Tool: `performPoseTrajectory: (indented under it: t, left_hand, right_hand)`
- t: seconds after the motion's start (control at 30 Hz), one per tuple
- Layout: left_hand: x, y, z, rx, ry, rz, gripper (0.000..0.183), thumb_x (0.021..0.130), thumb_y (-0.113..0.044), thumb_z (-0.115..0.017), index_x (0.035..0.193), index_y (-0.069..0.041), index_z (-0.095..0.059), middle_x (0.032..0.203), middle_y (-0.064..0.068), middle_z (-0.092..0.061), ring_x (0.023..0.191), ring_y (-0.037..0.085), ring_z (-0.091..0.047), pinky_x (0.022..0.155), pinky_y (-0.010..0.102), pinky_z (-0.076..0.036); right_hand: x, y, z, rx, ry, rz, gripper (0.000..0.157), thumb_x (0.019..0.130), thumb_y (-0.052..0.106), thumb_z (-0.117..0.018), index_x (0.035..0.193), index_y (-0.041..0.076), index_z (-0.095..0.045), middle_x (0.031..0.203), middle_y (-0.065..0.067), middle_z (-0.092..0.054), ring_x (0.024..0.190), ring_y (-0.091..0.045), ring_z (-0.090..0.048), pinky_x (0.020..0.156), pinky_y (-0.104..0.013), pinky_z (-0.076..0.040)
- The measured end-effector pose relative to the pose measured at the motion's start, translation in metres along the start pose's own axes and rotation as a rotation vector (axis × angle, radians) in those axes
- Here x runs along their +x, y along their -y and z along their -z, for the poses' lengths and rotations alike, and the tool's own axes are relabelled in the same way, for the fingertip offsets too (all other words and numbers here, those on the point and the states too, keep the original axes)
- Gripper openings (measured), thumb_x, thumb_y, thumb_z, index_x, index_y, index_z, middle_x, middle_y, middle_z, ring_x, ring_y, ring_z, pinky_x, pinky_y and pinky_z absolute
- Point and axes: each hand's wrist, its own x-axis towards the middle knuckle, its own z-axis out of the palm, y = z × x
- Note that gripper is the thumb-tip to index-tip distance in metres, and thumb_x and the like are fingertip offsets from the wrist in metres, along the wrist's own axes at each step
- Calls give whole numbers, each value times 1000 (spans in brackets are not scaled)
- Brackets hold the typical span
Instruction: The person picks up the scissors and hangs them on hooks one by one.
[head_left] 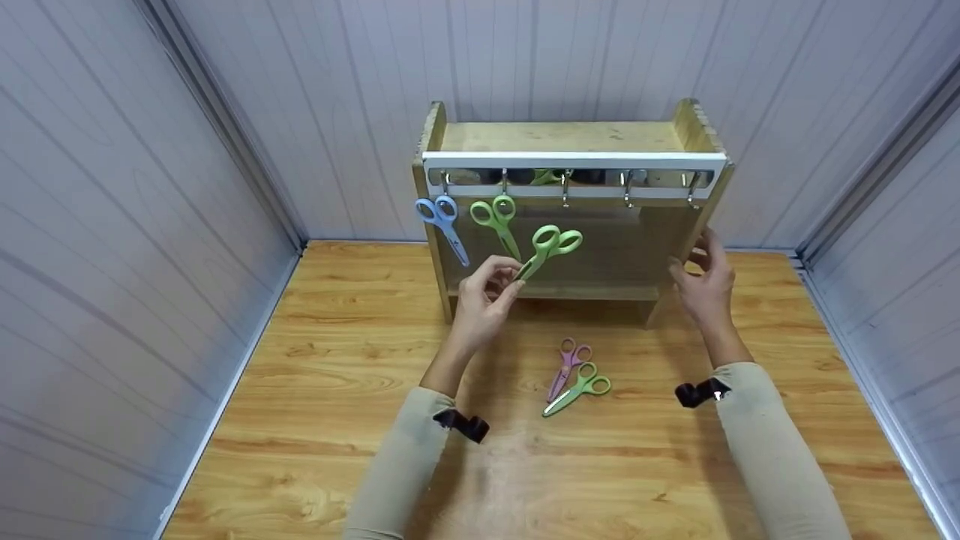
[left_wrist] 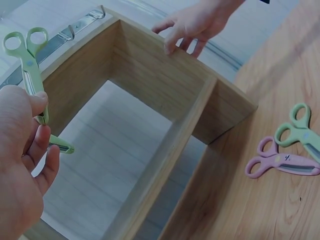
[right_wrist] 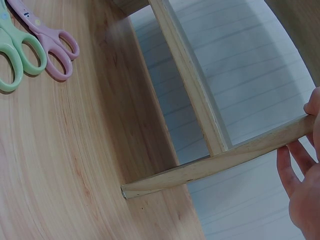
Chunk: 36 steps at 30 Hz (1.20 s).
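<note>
Light-blue plastic scissors (head_left: pixel 448 226) hang on the leftmost metal hook of a pale wooden rack (head_left: pixel 555 136), light-green plastic scissors (head_left: pixel 495 217) on the next. The left hand (head_left: pixel 484 304) pinches a second light-green pair (head_left: pixel 543 252) by its blades, handles up. Below, pink scissors (head_left: pixel 567 367) lie close beside a third light-green pair (head_left: pixel 577 388). The right hand (head_left: pixel 707 283) grips the rack's right side.

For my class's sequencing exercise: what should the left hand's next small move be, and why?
Probably raise the held green scissors and slip one loop over the middle hook: the left hand pinches them by the blade end, loops up, below that bare hook, while blue scissors and another green pair hang to its left.
</note>
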Motion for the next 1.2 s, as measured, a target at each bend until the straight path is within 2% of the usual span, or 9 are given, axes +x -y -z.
performPoseTrajectory:
  t: [0.3, 0.47, 0.63, 0.8, 0.97, 1.2]
  left_hand:
    - [4, 0, -4, -80, -37, -14, 17, 102, 1, -76, 117, 2, -70, 95, 21, -71, 84, 6, -60, 68, 18, -49]
    - [6, 1, -6, -98, -45, -5, 18, 101, 3, -75, 118, 5, -69, 97, 23, -71, 84, 5, -60, 70, 18, -49]
    - [9, 0, -8, -113, -58, 15, 18, 101, 3, -75, 118, 5, -68, 97, 20, -71, 84, 5, -60, 71, 18, -50]
    - [11, -2, -10, -143, -74, 29, 19, 101, 4, -74, 119, 5, -68, 97, 16, -69, 85, 7, -60, 71, 18, -49]
    - [13, -4, -12, -166, -84, 26, 21, 100, 4, -74, 119, 6, -68, 96, 17, -70, 83, 6, -60, 71, 18, -48]
    - [16, -3, -16, -203, -108, 33, 21, 100, 4, -74, 120, 8, -66, 98, 19, -72, 84, 6, -62, 74, 19, -50]
  right_hand:
    - [-2, 2, 0, 11, 4, 16, 69, 98, -5, -72, 164, 5, -54, 139, -21, -67, 103, 5, -66, 85, -8, -56]
    - [-1, 0, 0, 13, -18, 31, 69, 95, -7, -73, 162, 2, -55, 134, -19, -68, 100, 6, -67, 85, -8, -55]
    - [-1, 1, -1, 23, -18, 20, 69, 96, -8, -71, 162, 0, -54, 134, -15, -68, 101, 4, -67, 86, -9, -55]
    - [-2, 3, -1, 30, -8, 6, 69, 97, -8, -71, 163, 0, -53, 135, -16, -67, 103, 3, -66, 89, -10, -56]
    - [-1, 2, 0, 14, 1, 0, 70, 98, -8, -71, 165, 1, -51, 137, -17, -65, 104, 3, -65, 91, -9, -55]
    - [-1, 2, 0, 23, 5, 7, 67, 99, -6, -71, 163, 3, -54, 133, -10, -66, 105, 3, -66, 90, -10, -56]
